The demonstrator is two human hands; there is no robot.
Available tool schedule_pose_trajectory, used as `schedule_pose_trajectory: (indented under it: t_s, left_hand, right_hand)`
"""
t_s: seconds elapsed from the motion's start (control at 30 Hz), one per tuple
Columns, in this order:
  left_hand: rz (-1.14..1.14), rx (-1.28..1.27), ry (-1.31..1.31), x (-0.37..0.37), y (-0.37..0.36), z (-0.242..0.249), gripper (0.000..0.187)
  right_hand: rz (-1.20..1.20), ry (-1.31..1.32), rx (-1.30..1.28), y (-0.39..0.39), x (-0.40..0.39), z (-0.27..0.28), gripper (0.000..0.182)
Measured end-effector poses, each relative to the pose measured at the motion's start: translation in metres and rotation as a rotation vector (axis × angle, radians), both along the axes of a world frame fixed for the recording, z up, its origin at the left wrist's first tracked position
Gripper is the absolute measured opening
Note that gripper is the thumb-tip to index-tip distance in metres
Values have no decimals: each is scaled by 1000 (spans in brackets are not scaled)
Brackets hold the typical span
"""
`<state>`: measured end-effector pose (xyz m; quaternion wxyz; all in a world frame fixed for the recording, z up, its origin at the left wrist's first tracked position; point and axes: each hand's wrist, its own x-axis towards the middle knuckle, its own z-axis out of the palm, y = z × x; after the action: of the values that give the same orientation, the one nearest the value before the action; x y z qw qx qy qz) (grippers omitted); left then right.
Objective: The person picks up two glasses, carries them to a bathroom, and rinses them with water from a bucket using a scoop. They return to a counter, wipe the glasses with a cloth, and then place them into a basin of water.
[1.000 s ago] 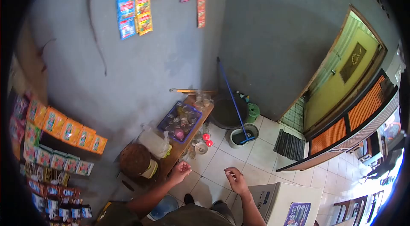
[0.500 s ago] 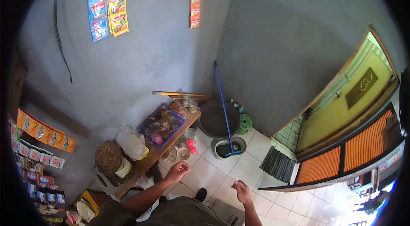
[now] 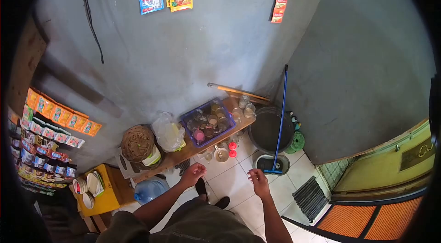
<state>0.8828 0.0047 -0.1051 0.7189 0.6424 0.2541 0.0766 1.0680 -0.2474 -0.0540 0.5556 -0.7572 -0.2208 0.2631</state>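
Note:
My left hand (image 3: 194, 175) is in front of my body, fingers curled together, with what they hold, if anything, too small to make out. To its right, my right hand (image 3: 258, 181) hangs apart from it, its fingers bent inward. Beyond the hands, a wooden bench (image 3: 177, 156) bears a purple crate (image 3: 209, 141) of glasses and cups. A bowl with a spoon (image 3: 221, 155) stands on the floor near two red-lidded containers (image 3: 233, 149). Neither hand touches any of these.
A large dark tub (image 3: 266, 128), a blue-handled squeegee (image 3: 281, 123) in a small bucket (image 3: 285, 164) and a green container (image 3: 297, 142) stand right. Left are a woven basket (image 3: 138, 144), a blue water jug (image 3: 150, 189) and a yellow stand (image 3: 103, 197). Sachets (image 3: 59, 115) hang left.
The view has swung left and down, showing the blue jug and more of the yellow stand. Both hands remain raised and apart, and the feet show more.

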Motion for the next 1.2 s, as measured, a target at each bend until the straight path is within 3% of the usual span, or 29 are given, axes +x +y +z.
schedule_pose_trajectory:
  t_s: [0.3,0.47,0.6,0.7,0.9,1.07,1.2]
  left_hand:
    - [-14,10,-70,37,72,-19,12]
    - [59,45,69,65,87,-26,12]
    - [120,71,164,91,77,-37,13]
    - [190,175,295,107,58,-33,16]
    - [308,310,265,119,23,-34,19]
    - [401,426,508,117,-1,-41,35]
    - [375,596,674,132,5,-61,53]
  right_hand:
    - [67,64,-103,56,18,-10,29]
    - [112,93,-123,69,51,-10,32]
    - [136,228,-91,73,91,-30,33]
    - [284,246,-143,71,128,-56,35]
    - [494,313,-230,82,201,-99,32]
    - [379,369,-194,115,216,-147,39]
    - [474,306,-188,149,203,-194,43]
